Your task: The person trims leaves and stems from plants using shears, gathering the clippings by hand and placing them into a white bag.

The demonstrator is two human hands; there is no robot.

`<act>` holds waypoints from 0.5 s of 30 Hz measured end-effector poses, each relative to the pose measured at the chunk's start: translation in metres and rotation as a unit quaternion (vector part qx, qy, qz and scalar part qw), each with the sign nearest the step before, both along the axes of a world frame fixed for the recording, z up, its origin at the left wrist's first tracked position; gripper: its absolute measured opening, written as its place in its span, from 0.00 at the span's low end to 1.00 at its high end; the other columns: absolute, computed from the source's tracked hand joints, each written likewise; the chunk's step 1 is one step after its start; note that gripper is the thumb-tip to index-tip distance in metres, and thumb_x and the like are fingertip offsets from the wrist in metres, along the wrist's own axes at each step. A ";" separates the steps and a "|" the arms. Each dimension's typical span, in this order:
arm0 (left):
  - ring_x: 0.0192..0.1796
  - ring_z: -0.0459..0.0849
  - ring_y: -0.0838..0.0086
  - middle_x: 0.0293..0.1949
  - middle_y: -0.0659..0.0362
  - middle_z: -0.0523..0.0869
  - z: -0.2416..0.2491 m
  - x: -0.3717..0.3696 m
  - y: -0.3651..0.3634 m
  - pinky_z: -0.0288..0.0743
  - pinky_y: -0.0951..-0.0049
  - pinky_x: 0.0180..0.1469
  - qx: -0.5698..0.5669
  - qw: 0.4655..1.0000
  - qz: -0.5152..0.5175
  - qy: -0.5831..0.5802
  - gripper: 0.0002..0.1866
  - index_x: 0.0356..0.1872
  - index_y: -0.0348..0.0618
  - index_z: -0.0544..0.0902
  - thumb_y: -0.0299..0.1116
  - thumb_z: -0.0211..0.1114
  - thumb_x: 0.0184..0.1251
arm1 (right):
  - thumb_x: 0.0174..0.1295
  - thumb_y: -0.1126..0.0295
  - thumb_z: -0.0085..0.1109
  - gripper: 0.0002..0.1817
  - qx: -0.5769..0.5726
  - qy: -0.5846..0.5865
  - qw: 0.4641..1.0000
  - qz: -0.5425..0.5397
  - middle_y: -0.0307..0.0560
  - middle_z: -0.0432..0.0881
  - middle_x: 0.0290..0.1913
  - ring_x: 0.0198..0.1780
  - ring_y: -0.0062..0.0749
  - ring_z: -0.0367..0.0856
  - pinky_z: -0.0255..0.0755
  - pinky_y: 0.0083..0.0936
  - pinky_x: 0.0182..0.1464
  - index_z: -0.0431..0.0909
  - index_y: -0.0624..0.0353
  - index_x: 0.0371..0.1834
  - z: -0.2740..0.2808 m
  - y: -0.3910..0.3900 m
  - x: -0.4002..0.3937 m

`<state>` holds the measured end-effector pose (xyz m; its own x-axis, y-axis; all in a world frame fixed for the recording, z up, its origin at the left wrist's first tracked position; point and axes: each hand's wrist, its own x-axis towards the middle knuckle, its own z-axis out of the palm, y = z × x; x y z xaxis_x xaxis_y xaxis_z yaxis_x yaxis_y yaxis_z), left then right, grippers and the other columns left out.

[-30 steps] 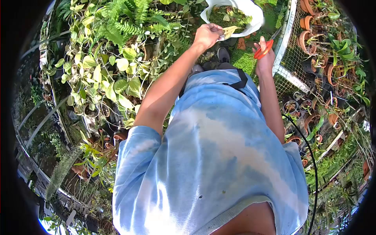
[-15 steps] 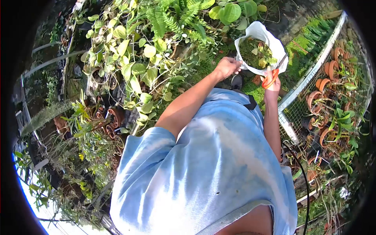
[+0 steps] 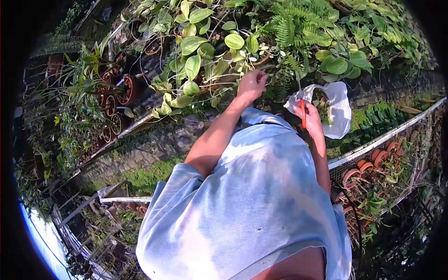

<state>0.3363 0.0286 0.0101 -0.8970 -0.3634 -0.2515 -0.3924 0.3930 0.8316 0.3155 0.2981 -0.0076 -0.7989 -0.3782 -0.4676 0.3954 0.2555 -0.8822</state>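
Observation:
My right hand (image 3: 311, 122) is closed on a pair of scissors with orange handles (image 3: 303, 113). Their blades point up, away from me. A white plastic bag (image 3: 339, 105) hangs open against the same hand, with greenery visible inside. My left hand (image 3: 252, 85) is at the edge of the plants, its fingers curled in. Whatever they may hold is hidden. Just beyond it grow trailing vines with broad yellow-green leaves (image 3: 192, 66). A green fern (image 3: 298, 30) stands to the right of them, beyond the bag.
Clay pots (image 3: 127, 91) with plants stand at the left. More clay pots (image 3: 366, 165) sit behind a white-edged wire mesh bench (image 3: 387, 135) at the right. A mossy stone path (image 3: 149, 161) runs at the left, and round-leaved plants (image 3: 337, 65) grow at the far side.
My left hand has let go of the bag's rim and moved left to the vines. My right hand has come nearer with the scissors and bag. The view has turned.

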 end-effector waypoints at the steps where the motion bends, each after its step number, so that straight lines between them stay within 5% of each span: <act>1: 0.43 0.89 0.59 0.40 0.47 0.89 -0.007 -0.004 -0.010 0.80 0.61 0.48 -0.037 0.998 -0.006 0.047 0.13 0.45 0.38 0.86 0.37 0.65 0.69 | 0.62 0.62 0.74 0.20 0.012 0.008 1.000 0.003 0.37 0.82 0.44 0.46 0.20 0.79 0.73 0.20 0.52 0.81 0.62 0.51 0.005 -0.008 -0.003; 3: 0.43 0.88 0.56 0.39 0.48 0.89 -0.017 -0.010 -0.026 0.80 0.59 0.49 -0.110 0.985 -0.021 0.133 0.12 0.44 0.40 0.87 0.37 0.66 0.67 | 0.61 0.62 0.76 0.21 0.031 0.009 0.999 0.001 0.38 0.82 0.43 0.47 0.21 0.79 0.73 0.19 0.52 0.82 0.64 0.50 0.017 -0.025 -0.006; 7: 0.48 0.85 0.50 0.39 0.49 0.89 -0.008 -0.003 -0.039 0.77 0.55 0.56 -0.200 0.974 -0.035 0.099 0.10 0.41 0.40 0.87 0.36 0.67 0.65 | 0.59 0.64 0.77 0.20 0.030 0.005 0.999 -0.034 0.36 0.82 0.41 0.43 0.18 0.78 0.71 0.16 0.49 0.82 0.64 0.48 0.025 -0.054 -0.011; 12: 0.55 0.79 0.44 0.57 0.40 0.74 -0.019 0.003 -0.067 0.76 0.52 0.58 -0.206 0.974 0.074 0.065 0.28 0.60 0.34 0.70 0.33 0.69 0.62 | 0.60 0.65 0.76 0.17 -0.005 -0.021 0.996 -0.089 0.35 0.81 0.41 0.42 0.16 0.76 0.70 0.16 0.49 0.82 0.63 0.46 0.025 -0.076 0.006; 15: 0.57 0.80 0.43 0.58 0.38 0.75 -0.041 -0.001 -0.100 0.78 0.51 0.58 -0.194 0.973 0.074 0.097 0.24 0.61 0.35 0.71 0.31 0.62 0.67 | 0.61 0.65 0.76 0.17 0.025 -0.011 0.996 -0.080 0.35 0.81 0.41 0.44 0.17 0.77 0.70 0.17 0.51 0.82 0.63 0.45 0.003 -0.075 0.014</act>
<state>0.3349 -0.0712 -0.0305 -0.8447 -0.5259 0.0994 -0.3192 0.6441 0.6951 0.3296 0.2229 -0.0048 -0.8362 -0.2229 -0.5010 0.4537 0.2319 -0.8604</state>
